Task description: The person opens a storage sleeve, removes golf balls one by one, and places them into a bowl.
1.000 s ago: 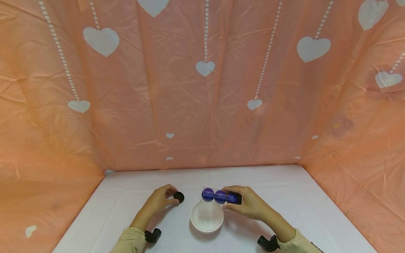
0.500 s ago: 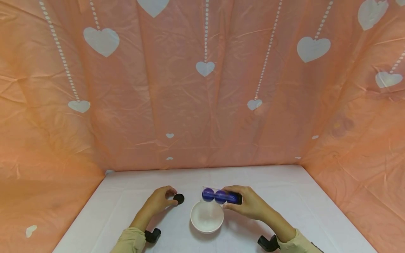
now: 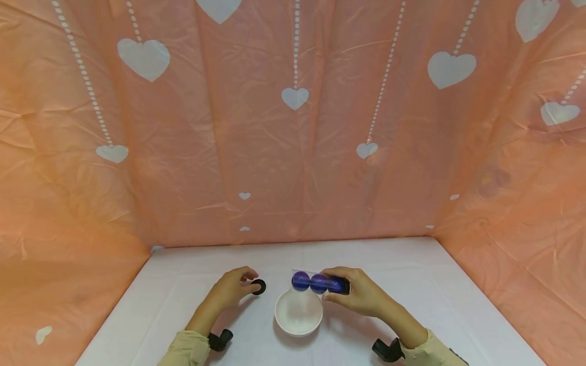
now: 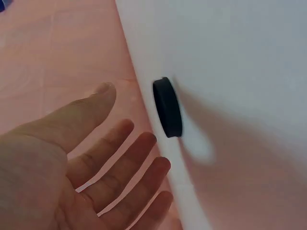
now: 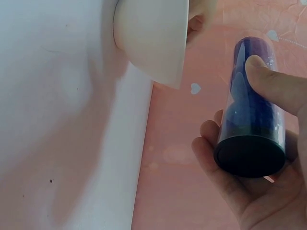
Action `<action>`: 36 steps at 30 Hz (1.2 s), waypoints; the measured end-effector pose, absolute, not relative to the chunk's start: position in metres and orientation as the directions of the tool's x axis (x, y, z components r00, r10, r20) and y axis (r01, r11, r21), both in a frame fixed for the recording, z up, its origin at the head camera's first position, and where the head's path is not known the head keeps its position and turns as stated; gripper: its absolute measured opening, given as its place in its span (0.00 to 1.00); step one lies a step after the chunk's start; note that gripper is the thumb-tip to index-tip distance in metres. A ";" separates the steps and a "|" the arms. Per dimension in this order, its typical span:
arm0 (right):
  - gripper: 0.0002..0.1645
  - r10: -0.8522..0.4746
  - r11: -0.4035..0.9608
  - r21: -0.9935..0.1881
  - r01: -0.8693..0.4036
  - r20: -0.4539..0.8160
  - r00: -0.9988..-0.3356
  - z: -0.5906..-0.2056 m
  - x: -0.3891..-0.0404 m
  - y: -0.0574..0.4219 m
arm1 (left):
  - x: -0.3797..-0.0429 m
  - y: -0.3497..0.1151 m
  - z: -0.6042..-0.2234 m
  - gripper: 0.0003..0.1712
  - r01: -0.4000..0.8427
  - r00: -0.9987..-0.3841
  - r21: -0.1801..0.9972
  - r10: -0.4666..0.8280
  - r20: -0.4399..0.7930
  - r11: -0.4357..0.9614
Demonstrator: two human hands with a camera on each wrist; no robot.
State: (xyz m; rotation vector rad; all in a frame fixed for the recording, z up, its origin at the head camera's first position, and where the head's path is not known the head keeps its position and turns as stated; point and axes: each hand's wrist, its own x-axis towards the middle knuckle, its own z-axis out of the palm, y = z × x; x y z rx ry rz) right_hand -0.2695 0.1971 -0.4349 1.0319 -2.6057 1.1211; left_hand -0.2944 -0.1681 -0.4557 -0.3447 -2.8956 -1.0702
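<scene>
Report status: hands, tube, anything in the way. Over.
Left hand open, black lid apart from it. Right hand gripping clear tube, blue balls inside. Nothing seen between tube and white bowl.

At the head view's edge we lose the left sleeve (image 3: 186,348) at seven o'clock and the right sleeve (image 3: 430,352) at five; the right hand (image 3: 359,293) hides part of the clear tube (image 3: 319,283). Our left wrist view cuts the left hand (image 4: 81,167) at eight and shows a blue scrap (image 4: 2,5) we cannot name at ten; the right crops the bowl (image 5: 153,43) at twelve.
</scene>
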 end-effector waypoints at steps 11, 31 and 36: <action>0.29 -0.553 0.479 -0.594 -0.647 0.369 -0.747 -0.435 -0.271 0.197 | -0.288 -0.154 -0.438 0.22 0.388 -0.915 0.702 0.343 0.214 0.597; 0.28 -0.549 0.473 -0.595 -0.650 0.378 -0.745 -0.435 -0.271 0.198 | -0.272 -0.127 -0.425 0.23 0.516 -0.803 0.773 0.522 0.288 0.369; 0.27 -0.560 0.467 -0.582 -0.666 0.388 -0.732 -0.435 -0.271 0.198 | -0.270 -0.123 -0.425 0.22 0.530 -0.798 0.760 0.525 0.297 0.375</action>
